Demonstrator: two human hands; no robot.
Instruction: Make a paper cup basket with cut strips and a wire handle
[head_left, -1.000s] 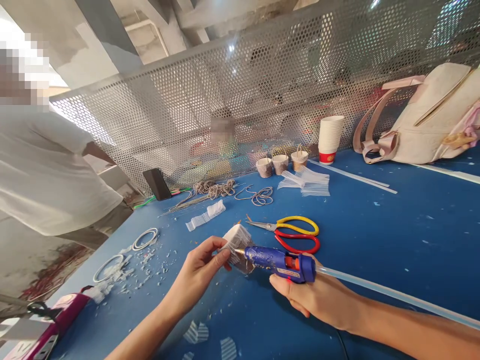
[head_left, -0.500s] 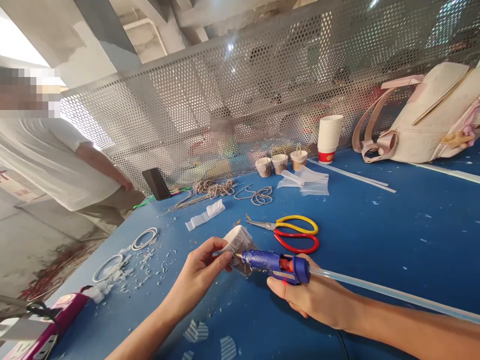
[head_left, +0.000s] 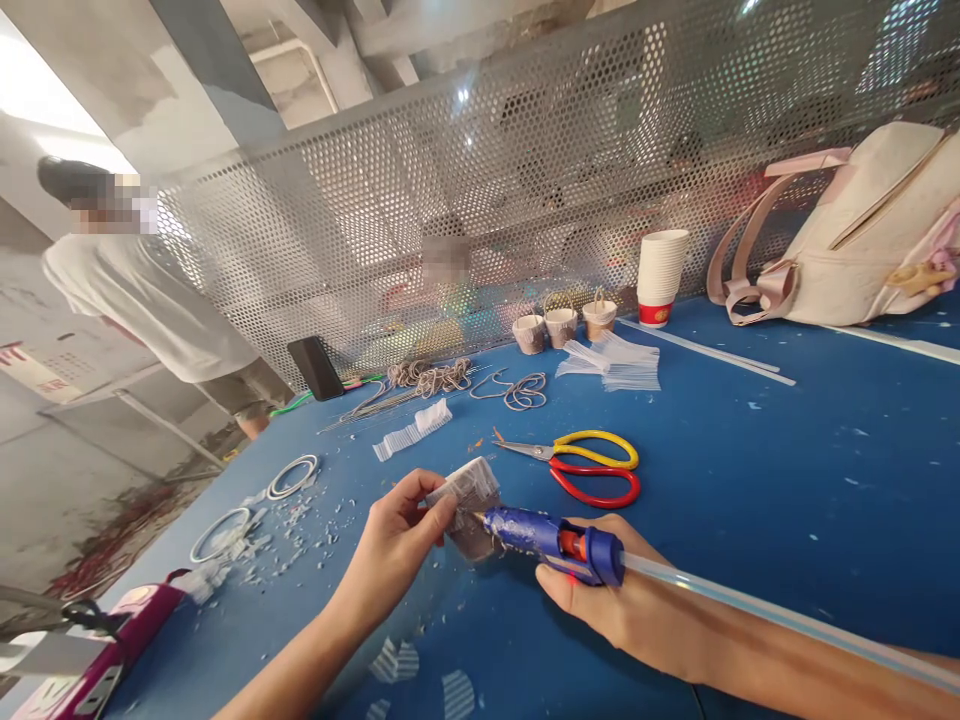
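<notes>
The right hand (head_left: 615,605) is wrapped around a blue glue gun (head_left: 551,540), whose nozzle touches a small wrapped cup (head_left: 469,500). The left hand (head_left: 394,545) pinches that cup just above the blue table (head_left: 787,470). Just beyond lie scissors (head_left: 581,465); farther back stand a stack of paper cups (head_left: 660,275) and a pale bag (head_left: 847,245).

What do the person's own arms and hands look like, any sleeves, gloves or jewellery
Both forearms are bare as far as the picture shows, with no sleeve in view. The left hand and right hand wear no gloves. No ring, watch or bracelet is visible on either. Fingernails look short and unpainted.
</notes>
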